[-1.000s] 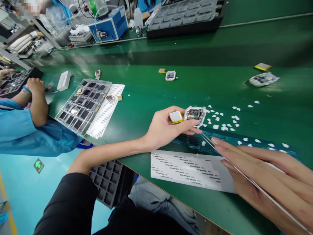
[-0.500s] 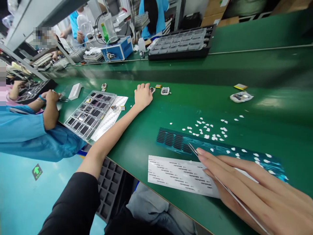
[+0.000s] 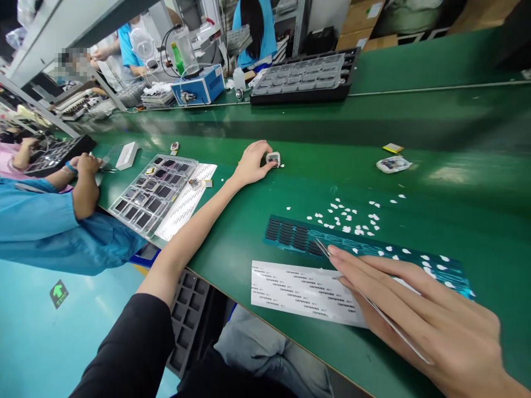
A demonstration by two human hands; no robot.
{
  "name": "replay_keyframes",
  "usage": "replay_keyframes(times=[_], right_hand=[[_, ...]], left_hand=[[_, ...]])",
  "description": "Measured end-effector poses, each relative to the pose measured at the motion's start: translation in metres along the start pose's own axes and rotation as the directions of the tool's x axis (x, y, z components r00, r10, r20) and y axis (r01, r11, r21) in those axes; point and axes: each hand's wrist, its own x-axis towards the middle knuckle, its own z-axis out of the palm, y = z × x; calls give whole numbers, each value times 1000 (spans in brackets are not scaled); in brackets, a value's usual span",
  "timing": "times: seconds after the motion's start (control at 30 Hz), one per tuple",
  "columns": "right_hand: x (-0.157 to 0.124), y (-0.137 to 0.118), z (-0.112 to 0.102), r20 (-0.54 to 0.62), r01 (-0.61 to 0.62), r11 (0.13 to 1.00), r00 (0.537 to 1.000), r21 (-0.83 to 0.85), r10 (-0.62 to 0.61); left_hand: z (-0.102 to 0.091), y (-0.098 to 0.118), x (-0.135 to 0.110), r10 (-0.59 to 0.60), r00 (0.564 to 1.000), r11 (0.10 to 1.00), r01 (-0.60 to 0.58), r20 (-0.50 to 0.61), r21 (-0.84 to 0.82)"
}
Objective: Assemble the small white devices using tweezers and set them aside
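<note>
Far left: co-worker's hands [image 3: 85, 164], blue sleeve [image 3: 41, 215] at the tabletop [image 3: 232, 243]'s left end. White box [image 3: 126, 156] nearby, then clear tray [image 3: 171, 198], near corner at the front edge, long printed sheet [image 3: 173, 216] along its right side. Blue instrument box [image 3: 207, 85] by the back edge.

Left hand [image 3: 251, 164] reaches toward mid-tabletop, thumb and fingers curled round the left side of the white-framed unit [image 3: 272, 157] (can't tell if it's gripped firm; the hand hides part of it). Black tray [image 3: 298, 97] behind, at the back.

Second printed sheet [image 3: 298, 290] lies along the front edge, teal strip [image 3: 344, 239] with black pieces [image 3: 286, 232] just behind. White scraps [image 3: 347, 229] behind that, some on the strip.

Right hand [image 3: 415, 309] pinches tweezers [image 3: 322, 247], tips narrow, over the strip; it blocks the second sheet's right end. Beyond, toward the right back: another framed unit [image 3: 392, 164], yellow-edged battery [image 3: 392, 148] just beside it.
</note>
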Motion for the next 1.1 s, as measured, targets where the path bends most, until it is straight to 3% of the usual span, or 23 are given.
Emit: replay_keyframes(times=[0.17, 0.23, 0.3, 0.33, 0.37, 0.43, 0.57, 0.67, 0.77, 0.97, 1.1], right_hand=[[-3, -1, 4, -34, -78, 996, 996, 46, 79], [-7, 1, 7, -75, -130, 990, 988, 57, 134], [-10, 3, 10, -96, -182, 983, 978, 37, 185], [-11, 4, 10, -108, -211, 977, 972, 4, 211], [-12, 5, 10, -121, -239, 970, 965, -42, 233], [-12, 6, 9, -149, -274, 952, 956, -135, 254], [-5, 4, 6, -91, -259, 948, 965, -186, 245], [-2, 5, 7, 20, -212, 958, 975, -194, 219], [-5, 7, 10, 42, -198, 958, 976, -209, 212], [-4, 4, 11, -20, -241, 938, 970, -248, 244], [3, 0, 9, 1, -242, 947, 969, -213, 248]], left_hand=[[5, 51, -41, 24, 992, 980, -48, -124, -192], [8, 79, -56, 5, 993, 940, -45, -119, -339], [6, 110, -70, -32, 999, 676, 17, -7, -737], [3, 124, -77, -26, 998, 556, 63, 58, -829], [-1, 139, -84, -17, 992, 472, 115, 121, -874], [-12, 162, -96, 11, 966, 402, 232, 258, -886], [-25, 185, -112, 106, 942, 472, 235, 320, -850], [-23, 187, -117, 138, 936, 562, 195, 324, -804], [-16, 185, -119, 117, 932, 601, 210, 344, -771], [-9, 186, -124, 60, 941, 546, 248, 332, -801], [-8, 188, -126, 46, 938, 518, 271, 343, -811]])
